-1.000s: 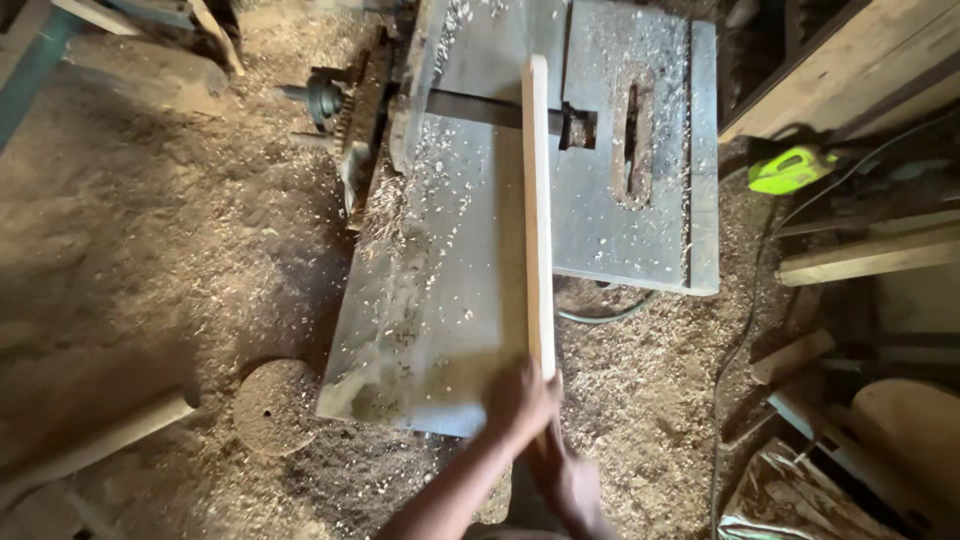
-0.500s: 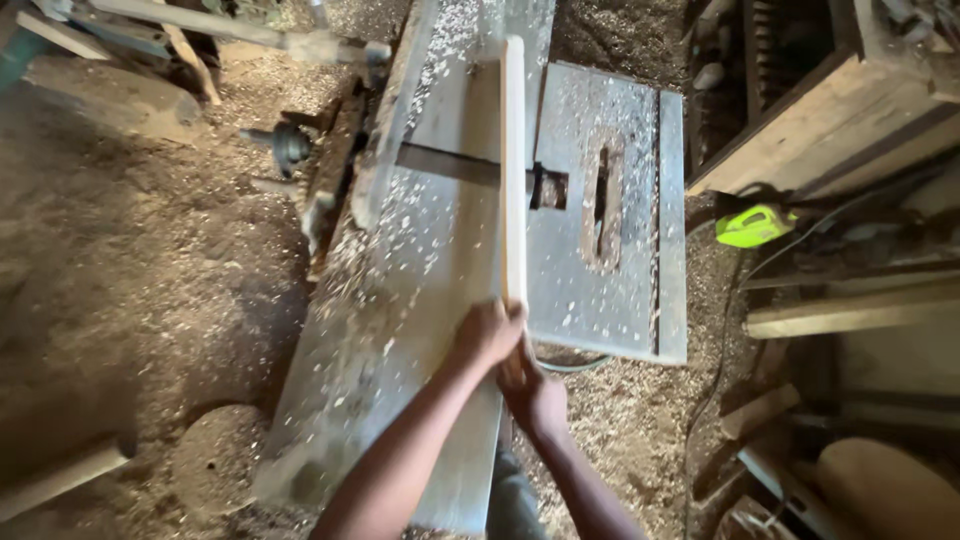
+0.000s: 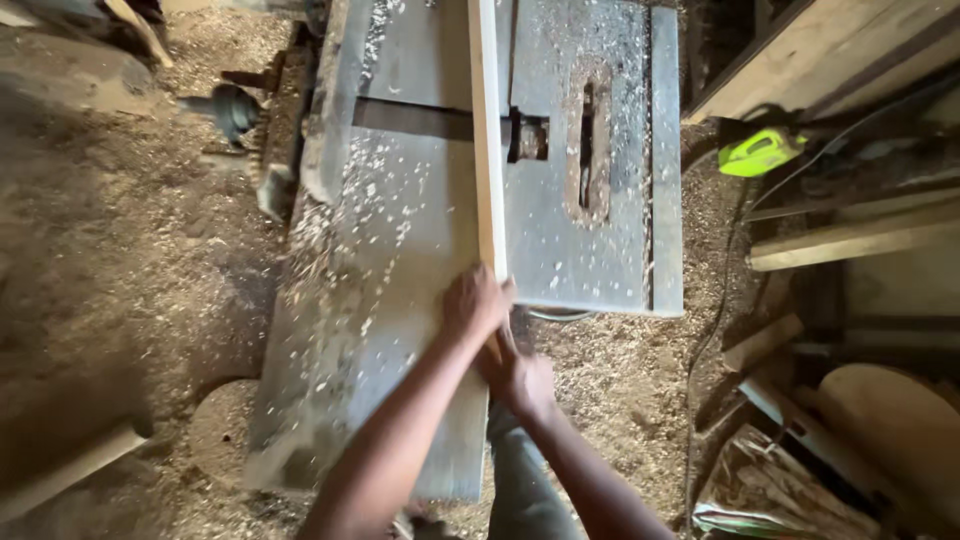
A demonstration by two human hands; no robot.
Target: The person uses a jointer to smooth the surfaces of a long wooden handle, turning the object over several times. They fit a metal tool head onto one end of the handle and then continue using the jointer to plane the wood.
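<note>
Wooden strip (image 3: pixel 487 140) extends forward from both hands' fingers (image 3: pixel 480 295).

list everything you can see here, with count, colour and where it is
wooden strip: 1, pale, lying lengthwise on the machine table
machine table: 1, grey metal, centre, dusted with shavings
slotted side table: 1, grey, right of the strip
sawdust: brown, covering the floor
power tool: 1, bright green, upper right
planks: several, pale, stacked at right
round wooden piece: 1, tan, lower right
left hand: 1, pressing on the strip's near end
right hand: 1, just behind the left hand
</note>
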